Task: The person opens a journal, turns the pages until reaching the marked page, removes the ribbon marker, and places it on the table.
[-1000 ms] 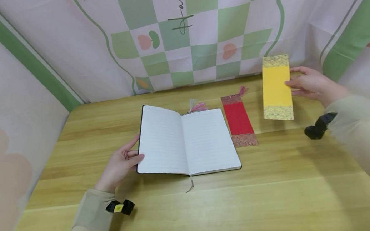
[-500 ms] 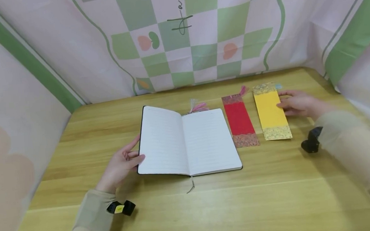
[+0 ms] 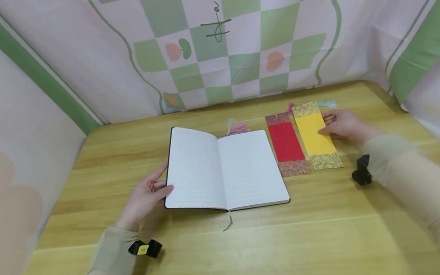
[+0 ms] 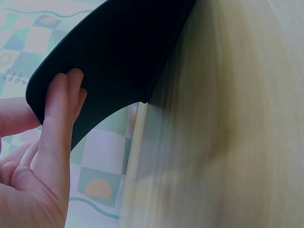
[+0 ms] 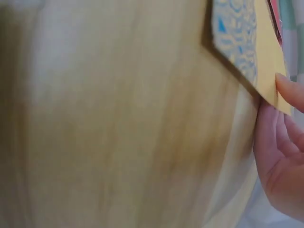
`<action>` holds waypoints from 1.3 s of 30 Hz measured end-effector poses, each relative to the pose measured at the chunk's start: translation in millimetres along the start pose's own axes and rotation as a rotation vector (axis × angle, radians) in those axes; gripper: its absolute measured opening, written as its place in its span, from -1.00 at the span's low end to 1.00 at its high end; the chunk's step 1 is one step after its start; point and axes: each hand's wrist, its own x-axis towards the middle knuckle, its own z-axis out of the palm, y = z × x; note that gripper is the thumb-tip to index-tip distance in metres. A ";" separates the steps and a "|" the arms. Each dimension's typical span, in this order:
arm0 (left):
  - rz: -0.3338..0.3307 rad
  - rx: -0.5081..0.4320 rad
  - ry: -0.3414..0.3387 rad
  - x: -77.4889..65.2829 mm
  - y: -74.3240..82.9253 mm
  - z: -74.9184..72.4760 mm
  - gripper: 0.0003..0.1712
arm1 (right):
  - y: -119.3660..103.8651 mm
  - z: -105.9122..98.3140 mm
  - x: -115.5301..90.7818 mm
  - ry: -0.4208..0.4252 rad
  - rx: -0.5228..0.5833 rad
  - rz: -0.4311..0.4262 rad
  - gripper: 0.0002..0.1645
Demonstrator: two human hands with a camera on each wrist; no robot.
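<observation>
The left hand (image 3: pixel 141 201) pinches the left edge of the open notebook (image 3: pixel 251 171). Right of the notebook lies a red tasselled bookmark (image 3: pixel 286 142); farther right, the right hand (image 3: pixel 344 125) pinches a yellow bookmark (image 3: pixel 313 137). Behind the notebook, checked cloth (image 3: pixel 246 71) bears cut-off lettering, "Hap".

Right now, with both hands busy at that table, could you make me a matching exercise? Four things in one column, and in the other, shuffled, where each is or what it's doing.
Column one
1. Notebook
2. Red bookmark
3. Yellow bookmark
4. Left hand

Column two
A. Gripping a cover edge
B. Pinched by the right hand
C. Open, one side raised off the table
D. Lying between the open pages and the yellow bookmark

Right pairs: 1-C, 2-D, 3-B, 4-A
</observation>
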 end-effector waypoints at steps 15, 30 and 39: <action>-0.026 0.054 0.023 -2.7 0.7 -0.6 -0.21 | -7.3 6.9 -3.9 0.054 -0.205 -0.085 -0.27; -0.009 0.014 0.015 -0.7 -1.6 0.9 -0.21 | -60.7 72.1 -26.4 0.081 -0.204 -0.290 -0.47; 0.002 0.011 0.027 0.3 -3.7 0.7 -0.22 | -91.4 106.4 -26.0 0.015 -0.311 -0.406 -0.47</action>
